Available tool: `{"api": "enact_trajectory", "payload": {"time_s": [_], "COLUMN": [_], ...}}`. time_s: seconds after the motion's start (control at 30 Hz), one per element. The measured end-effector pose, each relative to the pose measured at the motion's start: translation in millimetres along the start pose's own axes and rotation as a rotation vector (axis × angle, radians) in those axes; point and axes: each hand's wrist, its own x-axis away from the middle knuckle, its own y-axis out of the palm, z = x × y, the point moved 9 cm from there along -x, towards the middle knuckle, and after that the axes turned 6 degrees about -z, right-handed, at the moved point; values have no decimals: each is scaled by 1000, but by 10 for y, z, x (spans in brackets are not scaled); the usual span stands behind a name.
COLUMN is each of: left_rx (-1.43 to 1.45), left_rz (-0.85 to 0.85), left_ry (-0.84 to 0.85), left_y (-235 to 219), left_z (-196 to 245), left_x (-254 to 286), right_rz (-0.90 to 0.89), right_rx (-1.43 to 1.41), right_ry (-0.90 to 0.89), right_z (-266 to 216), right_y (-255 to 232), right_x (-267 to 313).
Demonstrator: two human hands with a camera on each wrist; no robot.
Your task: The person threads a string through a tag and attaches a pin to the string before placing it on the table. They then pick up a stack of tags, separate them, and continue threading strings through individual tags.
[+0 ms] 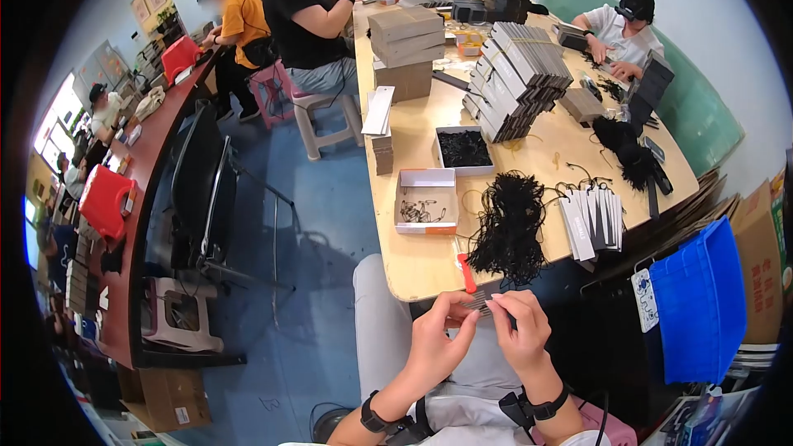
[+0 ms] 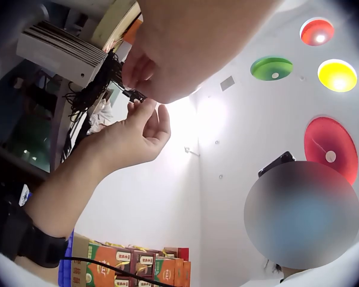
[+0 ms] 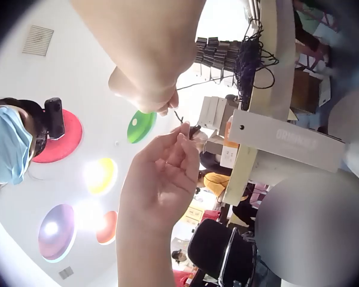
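Observation:
Both hands are raised close together just off the table's near corner. My left hand (image 1: 439, 339) pinches a small black piece (image 3: 194, 130) between thumb and forefinger; its exact kind I cannot tell. My right hand (image 1: 524, 329) pinches a thin black cord (image 3: 178, 116) right beside that piece. In the left wrist view the black piece (image 2: 133, 95) lies between the fingertips of both hands. Just beyond the hands are a red-handled tool (image 1: 467, 272), a heap of black cords (image 1: 510, 227) and a fan of pale tags (image 1: 591, 221) with black strings.
An open box (image 1: 426, 202) holds small pins, and another box (image 1: 464, 150) holds black bits. Tall stacks of tags (image 1: 520, 78) and grey blocks (image 1: 406, 41) stand farther back. A blue crate (image 1: 702, 301) is at the right. Other people sit around the table.

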Motion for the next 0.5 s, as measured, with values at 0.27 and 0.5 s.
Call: {"api": "enact_trajectory", "payload": {"time_s": [0.27,0.5], "left_rx": [20,47], "left_rz": [27,49], "left_ry": [23,1], "left_y": [-11,0], "left_z": [-4,-74], "left_x": [22,34], "right_rz": [-85,-83], "right_rx": [-220,-539], "right_ry": [324,571], "right_z": [264,504], "right_y": [134,257], "right_x": [186,391]}}
